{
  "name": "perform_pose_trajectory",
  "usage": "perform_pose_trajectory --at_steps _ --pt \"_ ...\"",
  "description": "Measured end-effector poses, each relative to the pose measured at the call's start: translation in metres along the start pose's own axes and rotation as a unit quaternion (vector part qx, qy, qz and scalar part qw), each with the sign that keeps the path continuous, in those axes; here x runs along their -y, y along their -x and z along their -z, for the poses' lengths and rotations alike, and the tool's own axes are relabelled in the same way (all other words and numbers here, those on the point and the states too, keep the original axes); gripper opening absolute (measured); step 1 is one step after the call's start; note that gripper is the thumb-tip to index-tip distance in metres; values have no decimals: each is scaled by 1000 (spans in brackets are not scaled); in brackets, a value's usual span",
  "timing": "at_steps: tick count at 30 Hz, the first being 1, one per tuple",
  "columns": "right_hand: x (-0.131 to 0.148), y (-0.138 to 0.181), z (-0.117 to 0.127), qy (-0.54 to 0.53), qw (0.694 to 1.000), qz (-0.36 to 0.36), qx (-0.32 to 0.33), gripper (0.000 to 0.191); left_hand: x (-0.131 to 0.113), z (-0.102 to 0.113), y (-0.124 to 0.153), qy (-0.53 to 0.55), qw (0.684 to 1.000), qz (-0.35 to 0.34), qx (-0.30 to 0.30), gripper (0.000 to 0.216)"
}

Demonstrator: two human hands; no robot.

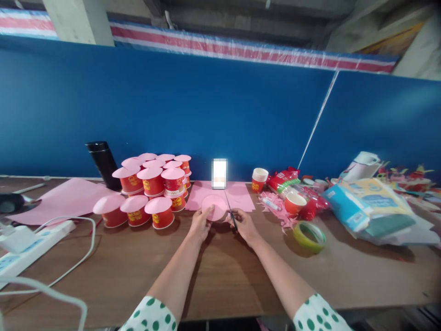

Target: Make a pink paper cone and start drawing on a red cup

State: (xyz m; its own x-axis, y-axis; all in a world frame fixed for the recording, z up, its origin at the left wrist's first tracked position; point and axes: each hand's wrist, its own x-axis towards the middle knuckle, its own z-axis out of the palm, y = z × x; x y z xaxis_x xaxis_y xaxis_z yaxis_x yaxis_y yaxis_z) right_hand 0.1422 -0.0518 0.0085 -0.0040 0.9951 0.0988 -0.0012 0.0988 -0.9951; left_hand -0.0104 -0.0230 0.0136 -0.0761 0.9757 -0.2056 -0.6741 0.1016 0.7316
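In the middle of the head view, my left hand [200,224] grips a round pink paper disc [214,207] by its left edge. My right hand [244,225] is closed around a pair of scissors [231,212] with dark handles, its blades at the disc's right side. Whether the blades touch the paper I cannot tell. Behind both hands lie pink paper sheets [197,195] on the table. To the left stand red paper cups [161,219], several of them, each topped with a pink disc [157,205]; some are stacked in tiers.
At right are stacked cups [257,183], an upright cup [295,202], pink scraps [274,202], a tape roll [309,236] and a tissue pack [372,207]. At left are a black flask [103,163], large pink paper [69,197] and a power strip [37,243] with a looping cable.
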Motion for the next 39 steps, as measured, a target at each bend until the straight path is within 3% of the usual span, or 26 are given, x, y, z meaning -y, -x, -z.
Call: perform_pose_trajectory --at_steps 10,39 --pt "-7 2 1 5 996 23 81 47 0 -3 3 7 999 -31 -16 29" --pt "-4 3 2 17 998 10 67 48 3 -1 3 -36 999 -21 14 31"
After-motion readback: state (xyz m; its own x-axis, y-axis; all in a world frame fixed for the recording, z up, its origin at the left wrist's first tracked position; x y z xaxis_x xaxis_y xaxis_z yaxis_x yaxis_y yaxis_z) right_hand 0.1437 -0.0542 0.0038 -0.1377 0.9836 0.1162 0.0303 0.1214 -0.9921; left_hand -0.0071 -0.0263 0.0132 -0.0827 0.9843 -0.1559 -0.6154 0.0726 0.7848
